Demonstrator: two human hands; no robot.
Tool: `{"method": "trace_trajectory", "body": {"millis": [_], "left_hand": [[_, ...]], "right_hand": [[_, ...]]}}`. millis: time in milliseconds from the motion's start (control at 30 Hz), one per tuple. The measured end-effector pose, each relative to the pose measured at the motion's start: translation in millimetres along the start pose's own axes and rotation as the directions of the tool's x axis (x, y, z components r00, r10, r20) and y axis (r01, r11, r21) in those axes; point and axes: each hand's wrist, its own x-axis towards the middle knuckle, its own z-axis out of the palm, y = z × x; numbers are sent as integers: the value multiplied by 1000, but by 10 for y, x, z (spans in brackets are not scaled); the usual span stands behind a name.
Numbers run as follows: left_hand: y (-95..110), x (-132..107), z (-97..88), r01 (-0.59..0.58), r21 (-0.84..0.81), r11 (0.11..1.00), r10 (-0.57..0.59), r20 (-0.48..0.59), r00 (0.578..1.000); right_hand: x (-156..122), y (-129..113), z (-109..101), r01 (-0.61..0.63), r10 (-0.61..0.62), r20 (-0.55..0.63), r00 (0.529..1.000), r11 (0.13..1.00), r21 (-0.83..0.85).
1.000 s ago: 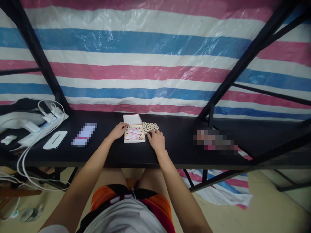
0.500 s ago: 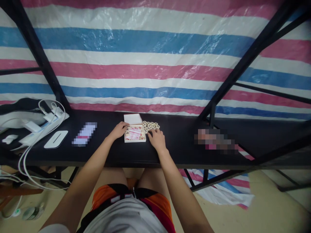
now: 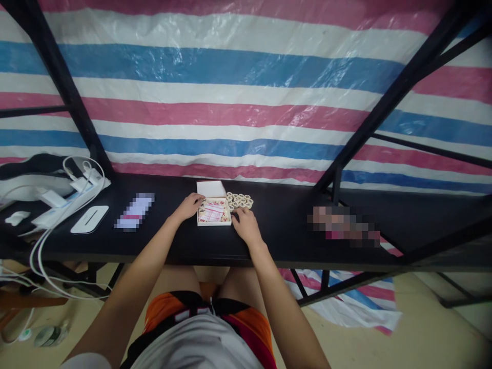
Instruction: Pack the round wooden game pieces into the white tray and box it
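Note:
A small white box [image 3: 214, 223] with its lid [image 3: 211, 189] folded back sits on the black desk. Inside are round xiangqi pieces around a folded sheet [image 3: 212, 211] with pink lines. My left hand [image 3: 189, 206] grips the left side of the box, its fingertips over the rim. Against the box's right side, several more xiangqi pieces [image 3: 240, 200] lie in rows on the desk. My right hand [image 3: 247, 224] rests just in front of them, fingers apart, thumb close to the box's right wall. No piece shows in it.
Left on the black desk [image 3: 284, 220] are a blurred-out phone-like object [image 3: 134, 211], a flat white device [image 3: 89, 219] and a power strip [image 3: 88, 184] with white cables. A pixelated object [image 3: 344, 226] lies at right. Black metal posts and a striped tarp [image 3: 230, 113] stand behind.
My right hand has shifted slightly down and left, off the nearest pieces, which show a little more. My left hand stays at the box. The view moves a little.

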Motion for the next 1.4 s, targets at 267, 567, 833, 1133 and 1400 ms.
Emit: {"method": "trace_trajectory", "body": {"millis": [267, 567, 833, 1133, 1400], "left_hand": [[29, -9, -10, 2, -14, 1000, -2, 2, 1000], [0, 3, -1, 10, -20, 1000, -10, 12, 1000], [-75, 17, 24, 8, -20, 1000, -8, -1, 1000], [-74, 25, 47, 13, -31, 999, -13, 2, 1000], [-1, -13, -7, 43, -27, 999, -44, -17, 999]], "right_hand": [[-18, -16, -5, 25, -25, 1, 1000, 999, 26], [81, -375, -88, 320, -309, -95, 946, 939, 127], [264, -895, 0, 310, -323, 136, 937, 945, 109], [145, -18, -164, 3, 47, -187, 981, 966, 259], [55, 280, 13, -112, 120, -68, 990, 988, 109]]}}
